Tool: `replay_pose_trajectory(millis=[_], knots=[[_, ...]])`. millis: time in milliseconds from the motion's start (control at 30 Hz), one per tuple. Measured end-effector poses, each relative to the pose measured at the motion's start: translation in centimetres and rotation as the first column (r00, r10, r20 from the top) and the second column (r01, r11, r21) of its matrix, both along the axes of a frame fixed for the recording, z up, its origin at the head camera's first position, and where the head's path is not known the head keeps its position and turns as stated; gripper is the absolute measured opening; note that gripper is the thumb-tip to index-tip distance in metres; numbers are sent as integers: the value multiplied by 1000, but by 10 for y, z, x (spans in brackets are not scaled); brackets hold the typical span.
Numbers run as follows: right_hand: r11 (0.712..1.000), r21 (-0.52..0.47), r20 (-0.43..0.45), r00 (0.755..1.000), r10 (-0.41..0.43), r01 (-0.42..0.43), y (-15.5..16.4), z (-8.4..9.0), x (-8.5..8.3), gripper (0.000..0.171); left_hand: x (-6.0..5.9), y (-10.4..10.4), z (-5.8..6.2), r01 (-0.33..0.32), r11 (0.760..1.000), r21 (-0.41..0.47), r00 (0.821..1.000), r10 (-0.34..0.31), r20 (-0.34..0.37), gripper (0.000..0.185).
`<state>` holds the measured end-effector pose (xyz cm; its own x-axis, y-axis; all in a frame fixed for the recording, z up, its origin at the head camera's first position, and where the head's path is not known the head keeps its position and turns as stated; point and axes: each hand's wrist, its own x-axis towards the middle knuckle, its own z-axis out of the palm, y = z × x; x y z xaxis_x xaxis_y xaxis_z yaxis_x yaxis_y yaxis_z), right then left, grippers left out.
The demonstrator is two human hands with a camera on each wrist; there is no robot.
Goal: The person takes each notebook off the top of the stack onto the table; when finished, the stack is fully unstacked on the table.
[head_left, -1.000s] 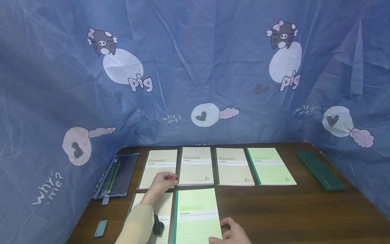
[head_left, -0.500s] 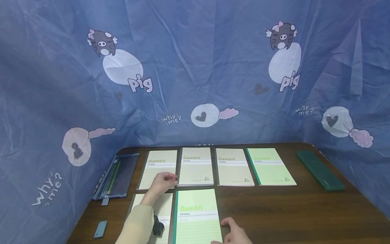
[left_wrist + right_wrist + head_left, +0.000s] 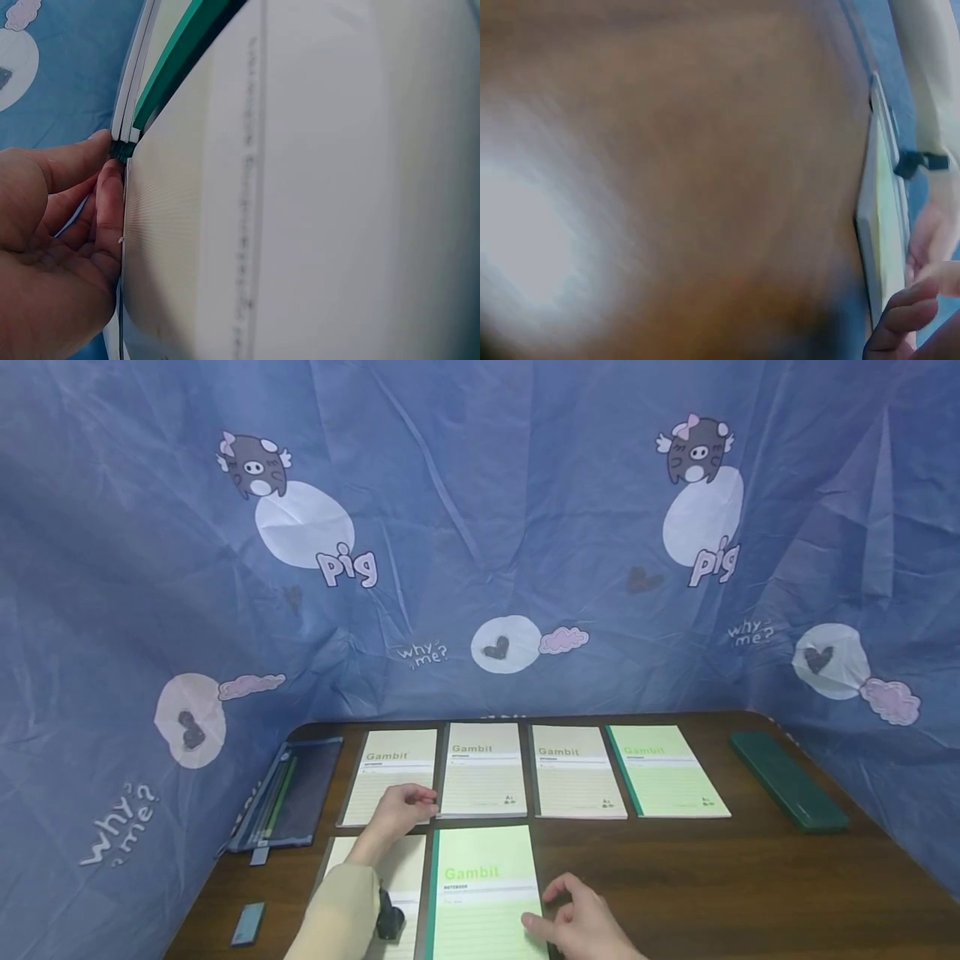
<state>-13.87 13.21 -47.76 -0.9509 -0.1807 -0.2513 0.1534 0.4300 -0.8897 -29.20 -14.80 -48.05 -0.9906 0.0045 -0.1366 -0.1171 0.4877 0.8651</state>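
Note:
A light green Gambit notebook [image 3: 483, 881] lies at the front of the brown table [image 3: 712, 877], with a cream notebook [image 3: 408, 864] to its left. My left hand [image 3: 397, 810] rests at the cream notebook's far edge. In the left wrist view its thumb and fingers [image 3: 109, 202] press against that edge of the cream notebook [image 3: 300, 187], beside a green corner. My right hand [image 3: 577, 914] hovers at the green notebook's right edge with loosely curled fingers, fingertips touching the cover. The right wrist view is blurred and shows fingertips [image 3: 911, 319] near the notebook's edge [image 3: 881, 225].
Behind lie three cream notebooks [image 3: 483, 768] and one green notebook [image 3: 663, 768] in a row. A dark green case [image 3: 787, 779] sits at the right, a blue pencil pouch [image 3: 288, 793] at the left, and a small blue-grey block [image 3: 247, 922] near the front left. A blue cloth backdrop surrounds the table.
My right hand has moved up and left, its fingers now over the green notebook's right edge. The left hand and the notebooks have stayed put.

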Motion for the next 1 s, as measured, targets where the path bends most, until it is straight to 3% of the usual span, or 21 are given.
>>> replay_pose_trajectory(millis=[200,533,767,1000], knots=[[999,-26,-83,995,-50,48,1,13,-24,42,-1,0,-1,7,1000,8,1000,-7,-7,24],[983,-13,-89,979,-181,181,6,33,-83,36,0,0,-2,18,1000,14,999,-17,-28,23],[979,24,-112,973,-200,204,5,29,-121,41,0,-2,-1,22,1000,18,999,-21,-36,23],[976,11,-81,973,-218,219,2,21,-152,47,0,-1,-1,10,1000,9,999,-10,-30,23]])
